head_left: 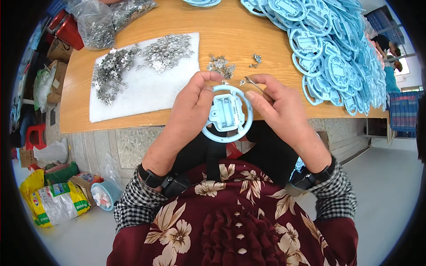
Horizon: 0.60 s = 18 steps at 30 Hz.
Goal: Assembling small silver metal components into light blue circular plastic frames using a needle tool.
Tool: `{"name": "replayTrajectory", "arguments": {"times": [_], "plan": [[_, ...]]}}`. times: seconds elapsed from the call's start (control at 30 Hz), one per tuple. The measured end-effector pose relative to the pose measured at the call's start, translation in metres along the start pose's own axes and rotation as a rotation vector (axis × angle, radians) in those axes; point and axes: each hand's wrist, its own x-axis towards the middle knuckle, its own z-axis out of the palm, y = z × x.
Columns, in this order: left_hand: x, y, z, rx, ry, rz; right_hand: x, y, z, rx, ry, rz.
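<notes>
Ring-shaped part [227, 114]: smooth, pale blue plastic, slight gloss. Table [230, 26] beneath: wood-grain, satin finish. On the table left of the ring, a white matt foam sheet [142, 91] bearing shiny small metal clips [166, 52].

Cut off at the top edge: the heap of light-blue plastic rings [337, 48] and the clear bag of metal bits [104, 22] at upper left; too small to tell apart, the tiny metal pieces [220, 65] on the worktop [230, 26]; hidden under the fingers [208, 80], the ring's [227, 114] upper left rim.
</notes>
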Motion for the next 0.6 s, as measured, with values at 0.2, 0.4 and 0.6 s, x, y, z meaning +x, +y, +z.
{"name": "replayTrajectory", "arguments": {"times": [0.2,0.4,0.6], "plan": [[-0.006,0.003,0.011,-0.110,-0.124,-0.055,-0.025,0.017,0.014,1.223,-0.204,0.558],[-0.008,0.021,0.018,0.277,-0.340,0.040,-0.028,0.019,-0.008,1.141,-0.127,0.499],[-0.005,0.014,0.030,-0.232,-0.256,-0.180,-0.028,0.011,-0.015,1.104,-0.074,0.367]]}}
